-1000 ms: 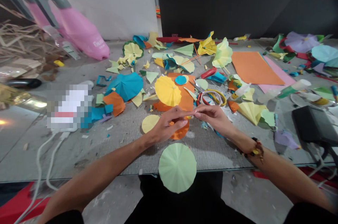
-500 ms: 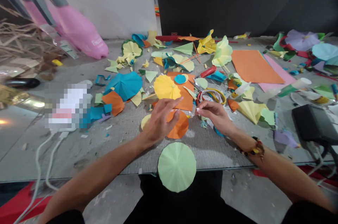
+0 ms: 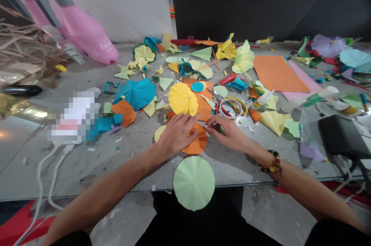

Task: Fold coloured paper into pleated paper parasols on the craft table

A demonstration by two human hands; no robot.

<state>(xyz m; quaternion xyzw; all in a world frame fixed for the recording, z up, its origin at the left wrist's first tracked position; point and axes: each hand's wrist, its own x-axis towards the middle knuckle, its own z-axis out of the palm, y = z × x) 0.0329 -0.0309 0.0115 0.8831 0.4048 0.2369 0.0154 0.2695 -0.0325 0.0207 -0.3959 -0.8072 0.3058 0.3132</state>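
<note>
My left hand (image 3: 176,132) lies low over the table, fingers stretched out, its fingertips reaching the left side of an orange pleated paper disc (image 3: 197,143). At that disc's right edge is my right hand (image 3: 227,134), thumb and fingers pinched together; whatever is between them is too small to make out. Just beyond my left fingers sits a yellow pleated paper disc (image 3: 181,97). A pale yellow paper circle (image 3: 159,134) is partly hidden by my left hand. Closest to me, a pale green pleated disc (image 3: 194,182) overhangs the table's front edge.
Tape rolls (image 3: 232,107) and red-handled scissors (image 3: 227,79) lie beyond my right hand. Glue bottles (image 3: 262,99) and a black adapter (image 3: 343,135) are to the right. Leftward are a blue pleated disc (image 3: 136,93), a white cabled device (image 3: 74,114) and pink spray bottles (image 3: 84,31).
My right hand has moved left and down to the orange disc's edge; a small white bit showed at its fingertips before. My left hand has lowered and flattened beside the disc.
</note>
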